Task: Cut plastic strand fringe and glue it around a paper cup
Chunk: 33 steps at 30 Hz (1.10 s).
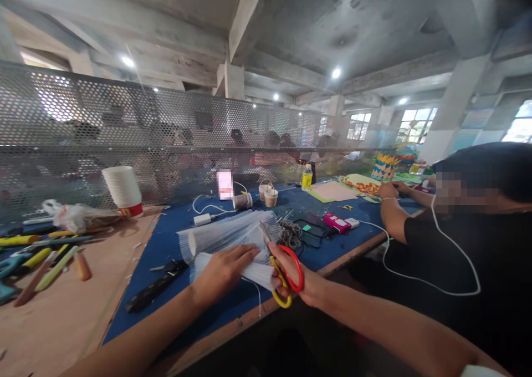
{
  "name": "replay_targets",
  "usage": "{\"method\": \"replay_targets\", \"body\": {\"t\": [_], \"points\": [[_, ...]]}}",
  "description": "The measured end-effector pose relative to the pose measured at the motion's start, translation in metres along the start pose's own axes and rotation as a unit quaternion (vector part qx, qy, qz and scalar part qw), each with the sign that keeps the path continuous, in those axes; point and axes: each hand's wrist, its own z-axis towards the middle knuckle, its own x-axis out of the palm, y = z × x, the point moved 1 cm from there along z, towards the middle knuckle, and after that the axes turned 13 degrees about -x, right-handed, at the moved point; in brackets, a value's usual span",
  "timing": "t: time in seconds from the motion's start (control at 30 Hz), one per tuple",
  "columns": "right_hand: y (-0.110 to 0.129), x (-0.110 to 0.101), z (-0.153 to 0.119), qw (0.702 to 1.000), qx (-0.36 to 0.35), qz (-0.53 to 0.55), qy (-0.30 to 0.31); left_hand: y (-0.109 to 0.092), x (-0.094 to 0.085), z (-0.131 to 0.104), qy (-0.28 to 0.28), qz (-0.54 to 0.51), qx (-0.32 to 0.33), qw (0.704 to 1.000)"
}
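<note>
My left hand (226, 269) lies over a white, finely ribbed sheet rolled into a loose tube (260, 274), its fingers together and bent down onto it. Red-and-yellow-handled scissors (294, 269) are in my right hand (286, 271), their blades pointing up and away over the white material. The right end of the tube touches the fingers of that hand, and part of the grip is hidden behind the handles. Just beyond, more of the white ribbed material (226, 233) is spread on the blue table top (166, 249). A thin white cord hangs below the tube.
A black-handled tool (155, 288) lies left of my left hand. Grey cord (291, 234) is bundled beyond the scissors, near a magenta box (336, 223). Stacked paper cups (122, 191) and several hand tools (37, 260) occupy the left board. A co-worker (469, 227) sits at right.
</note>
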Motion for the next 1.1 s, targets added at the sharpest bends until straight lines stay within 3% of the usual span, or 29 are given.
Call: {"method": "replay_targets", "body": {"t": [0.17, 0.43, 0.67, 0.8, 0.9, 0.97, 1.1], "points": [[-0.005, -0.003, 0.000, 0.999, -0.031, 0.008, 0.006, 0.001, 0.003, -0.001, 0.004, 0.000, -0.003, 1.000], [-0.007, -0.001, 0.002, 1.000, -0.014, 0.003, -0.001, 0.000, 0.001, 0.000, 0.011, -0.008, -0.018, 1.000], [-0.008, 0.000, 0.001, 0.999, -0.039, 0.004, -0.012, 0.001, 0.005, 0.003, 0.081, -0.078, -0.063, 0.992], [-0.008, -0.002, 0.003, 0.997, -0.058, -0.047, 0.012, 0.001, -0.003, 0.007, 0.159, -0.179, -0.093, 0.966], [-0.004, -0.004, 0.008, 0.993, -0.075, -0.085, 0.025, 0.010, -0.023, 0.010, 0.192, -0.281, -0.176, 0.924], [-0.001, -0.004, 0.014, 0.992, -0.074, -0.095, 0.033, 0.022, -0.042, 0.013, 0.168, -0.316, -0.238, 0.903], [0.006, 0.000, 0.027, 0.984, -0.118, -0.097, 0.092, 0.070, -0.075, 0.017, -0.036, -0.184, -0.407, 0.894]]}}
